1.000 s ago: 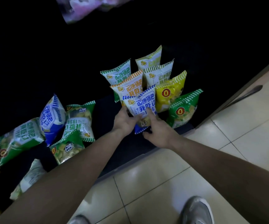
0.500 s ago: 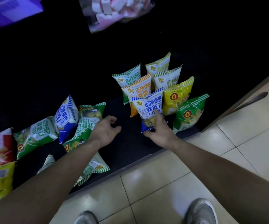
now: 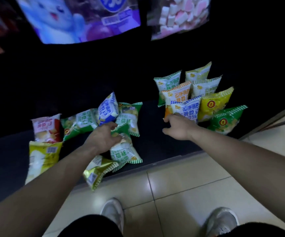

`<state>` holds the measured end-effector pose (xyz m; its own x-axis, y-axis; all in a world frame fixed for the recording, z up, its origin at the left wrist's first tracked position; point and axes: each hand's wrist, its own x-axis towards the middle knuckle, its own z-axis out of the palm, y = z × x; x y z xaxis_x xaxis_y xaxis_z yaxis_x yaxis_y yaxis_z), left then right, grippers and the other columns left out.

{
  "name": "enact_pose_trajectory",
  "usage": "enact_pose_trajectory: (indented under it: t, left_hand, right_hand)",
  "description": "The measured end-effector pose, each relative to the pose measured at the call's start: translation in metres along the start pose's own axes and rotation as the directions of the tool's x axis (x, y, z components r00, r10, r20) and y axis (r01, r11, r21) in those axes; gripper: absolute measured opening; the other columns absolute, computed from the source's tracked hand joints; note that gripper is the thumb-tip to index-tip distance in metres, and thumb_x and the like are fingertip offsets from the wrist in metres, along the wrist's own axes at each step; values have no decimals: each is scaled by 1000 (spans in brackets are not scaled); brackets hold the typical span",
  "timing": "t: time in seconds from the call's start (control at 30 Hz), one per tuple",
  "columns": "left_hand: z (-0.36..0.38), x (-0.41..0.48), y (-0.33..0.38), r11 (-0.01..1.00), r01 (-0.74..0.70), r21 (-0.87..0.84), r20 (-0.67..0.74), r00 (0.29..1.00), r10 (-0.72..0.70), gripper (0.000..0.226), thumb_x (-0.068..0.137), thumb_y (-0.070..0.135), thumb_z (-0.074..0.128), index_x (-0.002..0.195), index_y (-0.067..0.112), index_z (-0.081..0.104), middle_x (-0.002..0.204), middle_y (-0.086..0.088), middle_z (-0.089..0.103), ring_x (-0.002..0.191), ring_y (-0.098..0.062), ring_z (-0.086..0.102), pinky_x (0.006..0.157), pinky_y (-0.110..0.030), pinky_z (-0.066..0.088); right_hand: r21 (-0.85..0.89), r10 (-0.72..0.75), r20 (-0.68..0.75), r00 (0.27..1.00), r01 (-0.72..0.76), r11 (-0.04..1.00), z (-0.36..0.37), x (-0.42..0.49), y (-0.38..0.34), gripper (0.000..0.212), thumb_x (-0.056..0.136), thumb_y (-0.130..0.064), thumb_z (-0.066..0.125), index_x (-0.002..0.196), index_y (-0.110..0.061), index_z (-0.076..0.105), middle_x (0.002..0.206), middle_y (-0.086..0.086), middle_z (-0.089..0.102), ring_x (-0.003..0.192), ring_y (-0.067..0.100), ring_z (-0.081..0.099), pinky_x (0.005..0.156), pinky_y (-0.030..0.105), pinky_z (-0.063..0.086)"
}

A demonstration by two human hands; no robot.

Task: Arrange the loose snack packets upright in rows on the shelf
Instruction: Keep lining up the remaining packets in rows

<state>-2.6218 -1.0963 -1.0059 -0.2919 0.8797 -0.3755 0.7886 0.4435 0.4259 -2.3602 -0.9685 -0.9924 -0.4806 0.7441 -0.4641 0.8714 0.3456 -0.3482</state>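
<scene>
Several snack packets stand upright in two rows at the right of the dark shelf (image 3: 155, 144); the front ones are a blue-white packet (image 3: 189, 108), a yellow packet (image 3: 213, 104) and a green packet (image 3: 226, 118). My right hand (image 3: 177, 128) hovers with loosely curled fingers just in front of the blue-white packet, hiding its lower part. To the left lies a loose pile: a red packet (image 3: 45, 127), a blue packet (image 3: 107, 108) and green-white packets (image 3: 124, 153). My left hand (image 3: 103, 138) grips a small green packet (image 3: 123, 130) in that pile, thumb above, fingers below.
A gold packet (image 3: 97, 170) hangs over the shelf's front edge. A yellow packet (image 3: 42, 156) lies at far left. A purple cartoon bag (image 3: 80, 19) and a marshmallow bag (image 3: 177, 16) hang above. Tiled floor (image 3: 198, 177) and my shoes are below.
My left hand left the blue-white upright packet, swung left to the loose pile and took the small green packet. My right hand eased back from the blue-white packet. The view shifted left.
</scene>
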Motion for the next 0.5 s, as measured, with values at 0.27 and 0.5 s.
enact_pose_trajectory:
  t: [0.27, 0.5]
  left_hand:
    - [-4, -40, -102, 974, 87, 208, 144, 982, -119, 87, 77, 54, 73, 150, 33, 32, 153, -5, 40, 137, -28, 40, 107, -41, 41]
    - [17, -37, -137, 807, -250, 535, 350, 935, 58, 100, 78, 44, 75, 156, 41, 11, 166, 11, 8, 151, -24, 11, 119, -44, 18]
  right_hand:
    - [-131, -203, 268, 942, 244, 961, 40, 6, -93, 52, 94, -45, 58, 137, -18, 48, 132, 5, 48, 116, 24, 50, 90, 34, 45]
    - [-157, -209, 243, 947, 251, 955, 107, 22, -111, 41, 90, -41, 58, 124, -18, 52, 123, 7, 50, 112, 28, 54, 85, 39, 48]
